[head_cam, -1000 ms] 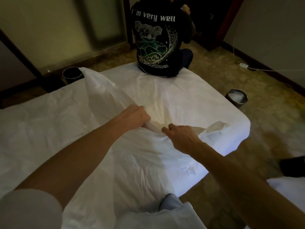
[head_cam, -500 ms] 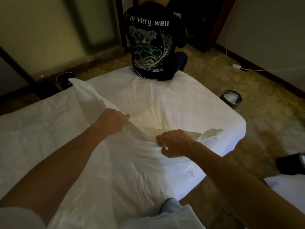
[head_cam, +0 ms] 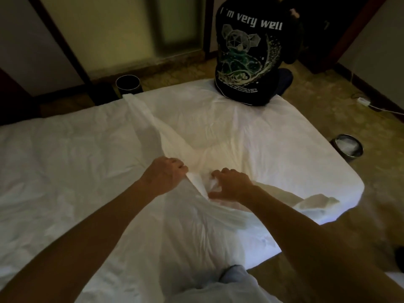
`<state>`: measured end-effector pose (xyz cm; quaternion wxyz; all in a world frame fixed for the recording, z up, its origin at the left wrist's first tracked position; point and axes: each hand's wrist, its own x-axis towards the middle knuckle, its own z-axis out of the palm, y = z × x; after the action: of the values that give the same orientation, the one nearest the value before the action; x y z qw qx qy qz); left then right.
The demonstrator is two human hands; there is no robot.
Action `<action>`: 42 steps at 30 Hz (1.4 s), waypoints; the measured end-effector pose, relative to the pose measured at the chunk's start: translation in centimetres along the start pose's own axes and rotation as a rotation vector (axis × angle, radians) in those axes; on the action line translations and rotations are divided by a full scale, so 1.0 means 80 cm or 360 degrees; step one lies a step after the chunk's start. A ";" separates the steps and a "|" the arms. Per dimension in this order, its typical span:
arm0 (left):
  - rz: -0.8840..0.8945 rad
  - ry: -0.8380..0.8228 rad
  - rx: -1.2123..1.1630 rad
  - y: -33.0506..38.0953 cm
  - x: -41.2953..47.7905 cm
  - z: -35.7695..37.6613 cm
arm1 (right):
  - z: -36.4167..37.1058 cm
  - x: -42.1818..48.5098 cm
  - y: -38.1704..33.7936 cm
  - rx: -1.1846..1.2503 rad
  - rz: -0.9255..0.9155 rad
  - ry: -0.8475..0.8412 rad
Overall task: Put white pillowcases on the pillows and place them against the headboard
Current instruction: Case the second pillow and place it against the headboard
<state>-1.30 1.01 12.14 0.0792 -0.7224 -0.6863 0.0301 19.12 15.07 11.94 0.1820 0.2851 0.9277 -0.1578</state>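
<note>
The pillowcase (head_cam: pixel 150 125) is gripped at its near end by the left hand (head_cam: pixel 165 174) and right hand (head_cam: pixel 232 184); its length is stretched away leftward.

single head-worn view, angled forward and down, close over the bed (head_cam: pixel 65 160) and forearms

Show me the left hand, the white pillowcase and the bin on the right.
left hand (head_cam: pixel 166 176): head view, on the back of the hand.
white pillowcase (head_cam: pixel 148 123): head view, on the raised fold.
bin (head_cam: pixel 349 159): head view, on its outer wall.
</note>
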 end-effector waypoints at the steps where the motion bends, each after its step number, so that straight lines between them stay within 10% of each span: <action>1: -0.0030 -0.0013 -0.0002 -0.004 -0.010 0.008 | 0.002 0.002 -0.003 -0.0005 0.0006 0.0014; 11: -0.0195 0.0204 0.0047 -0.067 0.015 -0.015 | 0.007 0.019 -0.010 -0.0150 0.0063 -0.0010; 20: -0.0478 -0.0543 0.0436 -0.133 0.074 -0.014 | -0.015 0.026 0.020 -0.0217 0.0131 -0.0058; 28: -0.0935 -0.0499 0.0310 -0.173 0.061 0.000 | -0.030 0.036 0.038 -0.0126 0.0159 -0.0221; 33: -0.0556 -0.0280 0.0520 -0.182 0.064 -0.013 | -0.039 0.042 0.039 -0.0126 0.0117 -0.0380; 42: 0.0073 -0.0645 0.0998 -0.230 0.106 -0.039 | -0.040 0.046 0.039 -0.0143 0.0064 -0.0480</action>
<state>-18.54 10.05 18.63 0.1587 -0.6575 -0.6292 0.3830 17.35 20.51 12.59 0.3349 0.2683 0.8901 -0.1535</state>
